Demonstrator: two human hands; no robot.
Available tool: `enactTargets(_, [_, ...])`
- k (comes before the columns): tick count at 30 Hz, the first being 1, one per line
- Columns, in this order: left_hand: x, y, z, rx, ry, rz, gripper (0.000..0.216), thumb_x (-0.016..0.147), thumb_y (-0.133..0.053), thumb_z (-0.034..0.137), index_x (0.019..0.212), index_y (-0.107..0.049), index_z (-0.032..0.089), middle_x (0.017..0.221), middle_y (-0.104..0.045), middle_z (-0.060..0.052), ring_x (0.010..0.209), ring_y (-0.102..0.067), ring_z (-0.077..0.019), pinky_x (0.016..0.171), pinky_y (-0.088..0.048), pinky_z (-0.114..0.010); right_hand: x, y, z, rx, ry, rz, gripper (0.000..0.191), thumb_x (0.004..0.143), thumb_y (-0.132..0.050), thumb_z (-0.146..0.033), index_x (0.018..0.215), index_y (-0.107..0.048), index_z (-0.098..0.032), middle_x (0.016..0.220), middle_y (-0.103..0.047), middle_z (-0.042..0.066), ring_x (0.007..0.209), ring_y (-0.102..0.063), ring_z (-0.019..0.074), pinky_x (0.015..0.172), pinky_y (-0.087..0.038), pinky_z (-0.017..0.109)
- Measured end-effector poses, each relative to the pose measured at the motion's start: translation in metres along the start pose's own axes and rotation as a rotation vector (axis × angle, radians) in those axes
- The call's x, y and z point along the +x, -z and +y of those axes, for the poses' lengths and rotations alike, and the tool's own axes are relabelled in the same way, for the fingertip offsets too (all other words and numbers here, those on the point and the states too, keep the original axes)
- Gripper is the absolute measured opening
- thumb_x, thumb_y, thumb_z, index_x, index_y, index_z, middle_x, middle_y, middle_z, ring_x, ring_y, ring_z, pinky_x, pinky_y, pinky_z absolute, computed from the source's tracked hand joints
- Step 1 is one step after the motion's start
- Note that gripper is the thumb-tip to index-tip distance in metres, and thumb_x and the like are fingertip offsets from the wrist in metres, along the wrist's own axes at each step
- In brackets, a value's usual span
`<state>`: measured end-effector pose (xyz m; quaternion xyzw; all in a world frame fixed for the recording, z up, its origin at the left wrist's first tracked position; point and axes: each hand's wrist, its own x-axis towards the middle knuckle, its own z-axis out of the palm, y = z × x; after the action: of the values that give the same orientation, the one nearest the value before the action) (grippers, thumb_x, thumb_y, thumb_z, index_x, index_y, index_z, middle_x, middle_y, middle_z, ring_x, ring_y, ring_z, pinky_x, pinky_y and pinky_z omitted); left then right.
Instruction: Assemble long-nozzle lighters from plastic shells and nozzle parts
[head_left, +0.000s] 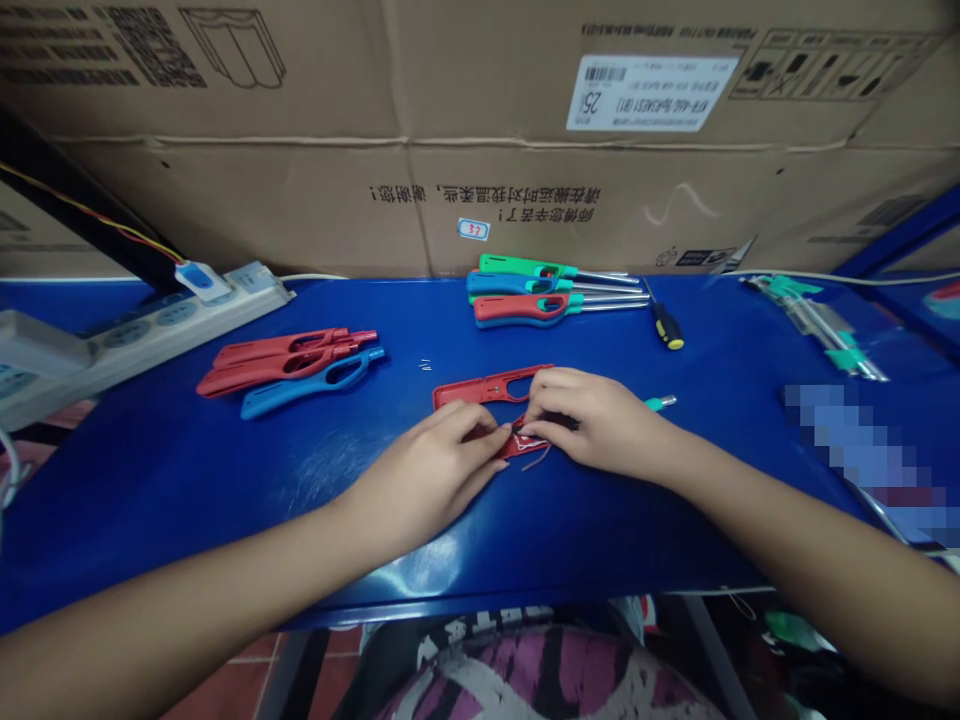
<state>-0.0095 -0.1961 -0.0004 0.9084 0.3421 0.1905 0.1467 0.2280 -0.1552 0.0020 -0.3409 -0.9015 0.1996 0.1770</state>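
My left hand (431,468) grips the near end of an opened red lighter shell (534,447), with thumb and fingers closed on its edge. Thin white wires and a dark part show inside the shell, and a loose reddish wire (537,460) sticks out below it. Over the same shell, my right hand (596,418) is closed in a pinch at the inner parts; what its fingertips hold is hidden. From behind that hand pokes a metal tube with a teal collar (661,403). Just beyond lies the matching red cover half (480,388), partly under my right fingers.
Several small screws (425,365) lie left of the cover. Red and blue handle shells (281,365) rest farther left, near a power strip (172,318). Long-nosed lighters (525,308) are stacked at the back, beside a screwdriver (666,325). Bagged metal tubes (817,320) lie right. Cardboard (300,210) stands behind.
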Motion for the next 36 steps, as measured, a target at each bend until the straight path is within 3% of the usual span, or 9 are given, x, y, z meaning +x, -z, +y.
enactTargets(6, [0.001, 0.007, 0.010, 0.232, -0.011, -0.087, 0.031, 0.104, -0.046, 0.023, 0.119, -0.070, 0.009, 0.099, -0.067, -0.013, 0.091, -0.065, -0.0252, 0.081, -0.061, -0.043, -0.005, 0.018, -0.004, 0.108, -0.037, -0.007, 0.009, 0.095, -0.059, -0.020, 0.093, -0.067, -0.019, 0.094, -0.066, 0.004, 0.082, -0.060, 0.0146, 0.072, -0.044, 0.027])
enactTargets(13, [-0.004, 0.006, 0.005, 0.141, 0.033, -0.035, 0.029, 0.102, -0.051, 0.022, 0.120, -0.071, 0.013, 0.102, -0.066, -0.012, 0.094, -0.065, -0.0248, 0.084, -0.059, -0.043, -0.011, 0.030, -0.006, 0.092, 0.062, -0.279, 0.010, 0.095, -0.061, -0.017, 0.102, -0.067, -0.020, 0.104, -0.064, 0.004, 0.090, -0.061, 0.0150, 0.075, -0.044, 0.026])
enactTargets(19, [-0.005, 0.005, 0.003, 0.097, 0.053, -0.036, 0.030, 0.103, -0.051, 0.025, 0.123, -0.070, 0.016, 0.108, -0.066, -0.012, 0.100, -0.064, -0.0247, 0.090, -0.058, -0.044, -0.007, 0.023, -0.003, 0.102, 0.048, -0.244, 0.007, 0.099, -0.055, -0.019, 0.097, -0.062, -0.020, 0.100, -0.064, 0.004, 0.089, -0.059, 0.0154, 0.077, -0.044, 0.027])
enactTargets(26, [-0.005, 0.005, 0.006, 0.130, 0.034, -0.022, 0.031, 0.104, -0.047, 0.023, 0.124, -0.067, 0.013, 0.107, -0.067, -0.013, 0.100, -0.064, -0.0250, 0.088, -0.059, -0.044, -0.007, 0.027, 0.002, 0.252, -0.156, -0.184, 0.007, 0.100, -0.053, -0.027, 0.099, -0.056, -0.021, 0.072, -0.056, -0.004, 0.062, -0.050, 0.0103, 0.059, -0.039, 0.023])
enactTargets(36, [-0.005, 0.004, 0.008, 0.062, 0.017, -0.080, 0.035, 0.100, -0.049, 0.013, 0.132, -0.063, 0.022, 0.127, -0.063, -0.010, 0.117, -0.054, -0.0273, 0.100, -0.053, -0.048, -0.006, 0.025, 0.001, 0.173, -0.001, -0.200, 0.010, 0.095, -0.058, -0.015, 0.094, -0.068, -0.018, 0.092, -0.065, 0.003, 0.076, -0.056, 0.0113, 0.066, -0.042, 0.023])
